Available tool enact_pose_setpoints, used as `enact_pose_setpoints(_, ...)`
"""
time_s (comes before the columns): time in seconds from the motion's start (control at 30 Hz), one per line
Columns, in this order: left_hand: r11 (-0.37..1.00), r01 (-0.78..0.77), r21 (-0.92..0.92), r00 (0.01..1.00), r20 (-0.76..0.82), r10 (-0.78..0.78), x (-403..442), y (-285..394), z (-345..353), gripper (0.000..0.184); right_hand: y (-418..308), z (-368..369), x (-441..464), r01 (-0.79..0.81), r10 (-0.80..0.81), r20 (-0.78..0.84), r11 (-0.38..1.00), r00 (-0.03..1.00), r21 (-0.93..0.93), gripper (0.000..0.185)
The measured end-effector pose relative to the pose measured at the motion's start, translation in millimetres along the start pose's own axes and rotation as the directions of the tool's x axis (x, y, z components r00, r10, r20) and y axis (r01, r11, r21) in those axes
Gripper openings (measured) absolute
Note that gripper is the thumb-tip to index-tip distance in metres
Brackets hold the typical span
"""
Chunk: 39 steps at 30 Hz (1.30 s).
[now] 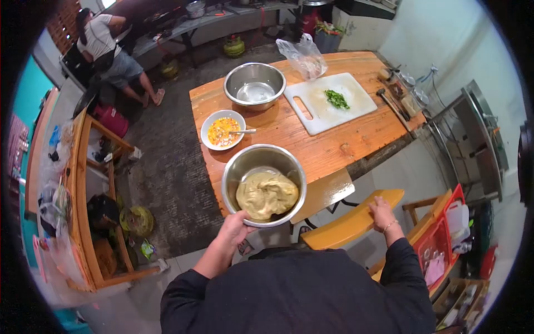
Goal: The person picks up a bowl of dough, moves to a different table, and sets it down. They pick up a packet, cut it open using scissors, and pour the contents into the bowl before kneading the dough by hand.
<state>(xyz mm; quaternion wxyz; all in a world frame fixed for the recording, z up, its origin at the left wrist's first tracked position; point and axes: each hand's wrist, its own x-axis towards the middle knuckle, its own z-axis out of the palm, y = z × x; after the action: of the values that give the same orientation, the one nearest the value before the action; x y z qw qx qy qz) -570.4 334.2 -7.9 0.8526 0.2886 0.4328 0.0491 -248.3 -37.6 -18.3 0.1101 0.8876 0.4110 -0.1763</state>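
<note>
My left hand (236, 227) grips the near rim of a steel bowl (297, 172) at the front edge of the wooden table (328, 158). Inside the bowl lies a mass of pale yellow-brown dough (266, 195). My right hand (380, 214) is away from the bowl, above the yellow bench (339, 222), its fingers apart and nothing in them. Behind the dough bowl stand a white bowl (208, 119) of orange-yellow mixture with a spoon in it and a second steel bowl (255, 83). Chopped greens (337, 99) lie on a white cutting board (311, 121).
A plastic bag (306, 58) rests at the table's back edge. Long-handled tools (396, 111) lie at its right edge. Red crates (436, 250) stand at the right, a wooden shelf frame (83, 195) at the left. Another person (108, 47) bends at the back left counter.
</note>
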Motion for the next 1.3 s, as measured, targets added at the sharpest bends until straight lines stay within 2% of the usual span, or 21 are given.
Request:
enact_pose_setpoints(0.1,0.996,0.072,0.043,0.992,0.101,-0.076,18.2,7.5,-6.9,0.048,-15.2,-8.9,-7.3,-0.195,0.196,0.01,0.979,0.981,-0.057,0.044)
enact_pose_setpoints(0.17,0.991,0.114,0.068,0.989,0.088,-0.12,20.7,22.3,5.7,0.046,-22.3,-10.6,-8.3,-0.304,0.306,-0.009,0.942,0.952,-0.141,0.048)
enact_pose_setpoints(0.2,0.988,0.133,0.081,0.987,0.082,-0.139,21.2,27.6,12.4,0.045,-30.4,-21.1,-7.8,-0.408,0.425,0.088,0.899,0.901,-0.16,0.055)
enact_pose_setpoints(0.3,0.979,0.104,0.176,0.97,0.198,-0.139,29.9,31.8,25.0,0.044,-38.4,-32.1,-5.8,-0.485,0.519,0.188,0.851,0.834,-0.2,0.069)
enact_pose_setpoints(0.4,0.993,0.078,0.093,0.939,0.328,-0.105,52.5,23.2,33.6,0.046,-35.9,-30.6,2.7,-0.557,0.587,0.225,0.809,0.778,-0.186,0.085)
enact_pose_setpoints(0.5,0.977,0.183,0.106,0.782,0.587,-0.21,75.0,28.1,32.9,0.05,-36.5,-32.0,5.9,-0.592,0.624,0.235,0.781,0.745,-0.199,0.088)
enact_pose_setpoints(0.53,0.976,0.13,0.172,0.774,0.597,-0.208,73.1,30.5,31.0,0.054,-37.6,-32.8,5.4,-0.589,0.627,0.237,0.779,0.742,-0.215,0.087)
enact_pose_setpoints(0.63,0.866,0.011,0.5,0.887,0.395,-0.239,65.4,43.7,24.1,0.053,-34.3,-31.2,7.3,-0.578,0.626,0.232,0.779,0.745,-0.243,0.083)
enact_pose_setpoints(0.67,0.854,-0.027,0.52,0.931,0.324,-0.168,84.4,33.0,4.5,0.051,-28.2,-22.9,8.4,-0.578,0.622,0.22,0.781,0.751,-0.235,0.082)
enact_pose_setpoints(0.7,0.825,-0.235,0.514,0.943,0.325,0.067,91.3,25.6,-18.6,0.052,-23.7,-18.0,11.0,-0.577,0.618,0.21,0.784,0.758,-0.228,0.081)
enact_pose_setpoints(0.73,0.748,-0.428,0.507,0.899,0.323,0.295,96.9,25.8,-34.9,0.053,-21.9,-17.5,13.3,-0.576,0.616,0.205,0.786,0.76,-0.225,0.08)
enact_pose_setpoints(0.8,0.375,-0.507,0.776,0.78,0.229,0.582,62.7,56.9,-30.9,0.06,-25.0,-21.3,10.0,-0.563,0.609,0.223,0.791,0.761,-0.239,0.078)
enact_pose_setpoints(0.83,0.127,-0.506,0.853,0.64,0.273,0.718,65.7,58.5,-35.6,0.063,-33.1,-30.8,6.2,-0.553,0.606,0.239,0.794,0.759,-0.253,0.078)
enact_pose_setpoints(0.9,-0.352,-0.316,0.881,0.289,0.443,0.849,72.1,61.3,-44.9,0.069,-48.9,-56.7,6.7,-0.519,0.597,0.278,0.797,0.752,-0.309,0.078)
enact_pose_setpoints(0.93,-0.278,-0.43,0.859,0.352,0.443,0.824,80.7,59.5,-50.8,0.074,-41.7,-53.8,15.9,-0.512,0.59,0.292,0.804,0.753,-0.302,0.076)
enact_pose_setpoints(1.0,-0.389,-0.356,0.85,0.385,0.512,0.768,90.0,54.9,-51.7,0.076,-23.6,-38.4,32.2,-0.499,0.574,0.328,0.817,0.751,-0.288,0.073)
enact_pose_setpoints(1.1,-0.461,-0.282,0.841,0.485,0.54,0.688,92.2,43.3,-51.5,0.078,-6.5,-116.4,96.8,-0.231,0.219,0.442,0.973,0.87,-0.026,0.059)
enact_pose_setpoints(1.13,-0.473,-0.268,0.839,0.511,0.54,0.669,96.3,42.6,-49.6,0.078,-9.0,-140.1,112.4,-0.192,0.175,0.163,0.977,0.971,0.092,0.053)
enact_pose_setpoints(1.17,-0.479,-0.268,0.836,0.511,0.545,0.665,99.5,42.6,-49.7,0.077,-13.9,-160.9,132.1,-0.116,0.143,-0.134,0.975,0.981,0.192,0.046)
enact_pose_setpoints(1.2,-0.484,-0.265,0.834,0.51,0.547,0.664,102.2,43.1,-50.8,0.077,-15.4,-180.7,163.6,-0.02,0.117,-0.267,0.939,0.957,0.343,0.045)
enact_pose_setpoints(1.3,-0.482,-0.265,0.835,0.528,0.544,0.652,104.2,45.4,-51.7,0.076,-14.3,-221.2,274.0,0.128,0.086,-0.443,0.893,0.892,0.432,0.045)
